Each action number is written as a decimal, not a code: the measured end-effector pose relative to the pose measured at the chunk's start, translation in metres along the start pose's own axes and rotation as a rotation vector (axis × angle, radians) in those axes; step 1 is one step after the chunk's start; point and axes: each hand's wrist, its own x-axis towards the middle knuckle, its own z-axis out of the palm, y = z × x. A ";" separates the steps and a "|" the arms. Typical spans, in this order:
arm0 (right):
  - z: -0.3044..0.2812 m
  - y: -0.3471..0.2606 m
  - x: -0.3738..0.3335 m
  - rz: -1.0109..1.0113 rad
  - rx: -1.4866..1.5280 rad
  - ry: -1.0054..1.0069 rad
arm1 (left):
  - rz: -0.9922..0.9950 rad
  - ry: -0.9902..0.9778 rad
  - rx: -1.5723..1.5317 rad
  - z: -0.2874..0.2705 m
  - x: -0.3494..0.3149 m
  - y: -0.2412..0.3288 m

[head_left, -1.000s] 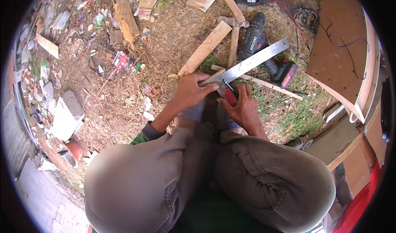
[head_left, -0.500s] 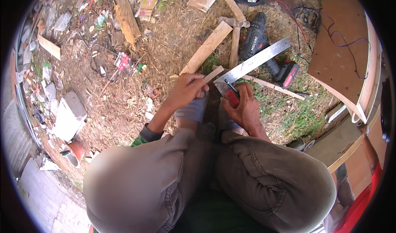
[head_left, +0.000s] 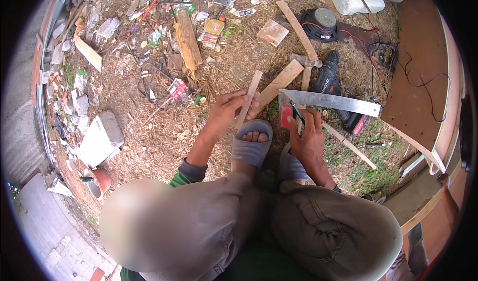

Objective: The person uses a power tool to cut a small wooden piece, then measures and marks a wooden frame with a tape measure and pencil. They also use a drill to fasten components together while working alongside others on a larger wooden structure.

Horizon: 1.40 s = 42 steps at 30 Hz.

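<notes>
Between the fingers of my left hand (head_left: 226, 112) is a thin wooden strip (head_left: 253, 91), held tilted nearly upright above my sandalled foot. My right hand (head_left: 309, 140) is closed around a try square, whose red handle (head_left: 286, 116) shows beside my thumb. Its metal blade (head_left: 333, 101) points right, passing over a cordless drill (head_left: 326, 78) on the ground. A dark, slim pencil or pen (head_left: 297, 112) also sticks up from the fingers of my right hand. The strip and the square are apart from each other.
A flat wooden board (head_left: 283, 83) and a hammer (head_left: 307, 77) lie just beyond my hands. Farther off stands a round black speaker (head_left: 318, 23) with red wires. At right is a large brown panel (head_left: 417, 67); another person's hand (head_left: 444, 184) is near its lower corner. Litter covers the left ground.
My view has shifted. The square's blade has swung clockwise, from pointing up and right to nearly level. My hands have parted, and the strip in my left hand is more upright.
</notes>
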 end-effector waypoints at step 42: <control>0.051 -0.031 0.070 -0.468 -0.235 -0.366 | 0.359 0.402 -0.106 -0.052 -0.014 0.017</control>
